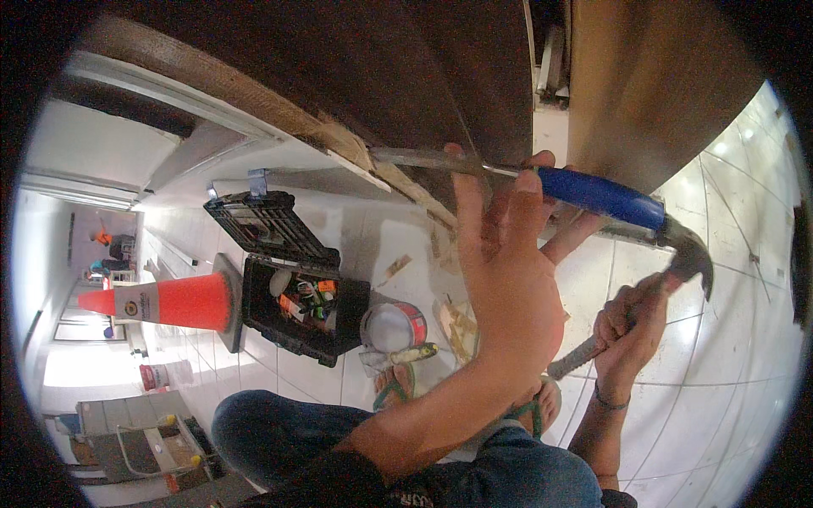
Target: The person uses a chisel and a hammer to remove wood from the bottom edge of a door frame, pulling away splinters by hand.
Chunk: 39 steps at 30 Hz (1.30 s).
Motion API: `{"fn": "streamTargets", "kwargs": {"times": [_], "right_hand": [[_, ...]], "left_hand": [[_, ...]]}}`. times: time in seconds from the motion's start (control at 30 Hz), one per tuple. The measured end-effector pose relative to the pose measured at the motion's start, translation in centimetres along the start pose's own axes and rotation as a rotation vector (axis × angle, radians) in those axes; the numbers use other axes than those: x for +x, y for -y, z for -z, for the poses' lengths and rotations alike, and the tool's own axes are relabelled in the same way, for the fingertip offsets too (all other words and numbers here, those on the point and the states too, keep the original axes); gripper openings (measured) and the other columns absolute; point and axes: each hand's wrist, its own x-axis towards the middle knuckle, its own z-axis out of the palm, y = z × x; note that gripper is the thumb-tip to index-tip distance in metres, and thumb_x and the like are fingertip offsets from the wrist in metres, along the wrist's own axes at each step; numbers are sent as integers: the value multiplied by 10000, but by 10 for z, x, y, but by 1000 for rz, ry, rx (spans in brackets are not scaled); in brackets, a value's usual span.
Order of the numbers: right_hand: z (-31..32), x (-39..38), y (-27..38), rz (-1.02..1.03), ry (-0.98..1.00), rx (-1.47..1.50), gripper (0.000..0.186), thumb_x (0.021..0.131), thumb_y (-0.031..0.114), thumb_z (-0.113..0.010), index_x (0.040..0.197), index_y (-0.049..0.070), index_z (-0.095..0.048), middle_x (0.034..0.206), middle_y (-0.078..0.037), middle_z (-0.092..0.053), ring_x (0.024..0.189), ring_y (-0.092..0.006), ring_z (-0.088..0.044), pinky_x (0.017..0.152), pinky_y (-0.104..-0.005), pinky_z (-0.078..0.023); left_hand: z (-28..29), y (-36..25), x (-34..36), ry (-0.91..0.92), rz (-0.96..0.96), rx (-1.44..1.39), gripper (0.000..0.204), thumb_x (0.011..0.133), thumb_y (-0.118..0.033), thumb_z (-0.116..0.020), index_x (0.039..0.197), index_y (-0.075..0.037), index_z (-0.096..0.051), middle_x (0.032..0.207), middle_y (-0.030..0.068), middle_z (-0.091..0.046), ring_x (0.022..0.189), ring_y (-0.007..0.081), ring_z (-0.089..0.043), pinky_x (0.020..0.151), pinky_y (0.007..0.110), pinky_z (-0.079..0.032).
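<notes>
My left hand (512,224) is closed around a chisel with a blue handle (603,196). Its metal blade points left, and the tip meets the rough, splintered edge of a dark brown wooden panel (398,76). Bare, pale wood shows along that edge near the tip. In my right hand (631,326) is a claw hammer (688,254), gripped on its grey handle below the head. The hammer head is at the butt end of the chisel handle; whether they touch I cannot tell.
Left of my feet sits an open black toolbox (309,343) with mixed tools inside. Near it are a round tub (395,328), an orange traffic cone (182,302) and a scraper with a yellow-and-black handle (413,354). A person in orange (103,240) is far left.
</notes>
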Motion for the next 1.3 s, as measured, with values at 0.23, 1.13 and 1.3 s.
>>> {"fn": "streamTargets", "kwargs": {"times": [0.23,1.13,1.3], "right_hand": [[-15,-7,-1,-184,6,96,316,996,453,-391,845,175,-411,534,54,-268,375,-26,-188,309,-204,-160],[-5,5,-6,-77,-261,271,303,1005,440,-357,916,174,-471,504,58,-278,344,-57,-219,288,-223,-195],[-9,-3,-18,-53,34,89,333,989,478,-375,877,171,-442,511,54,-294,359,-40,-229,305,-225,-200]], "left_hand": [[5,-1,3,-24,9,34,570,917,-187,-604,1376,-181,-267,1160,131,-574,1044,240,-583,791,460,-576],[6,1,1,-28,9,-19,617,928,-172,-585,1426,-210,-222,1181,112,-555,1027,229,-575,806,450,-562],[6,1,1,-8,10,-9,686,950,-117,-520,1477,-251,-102,1221,181,-525,1069,266,-550,836,496,-567]]}}
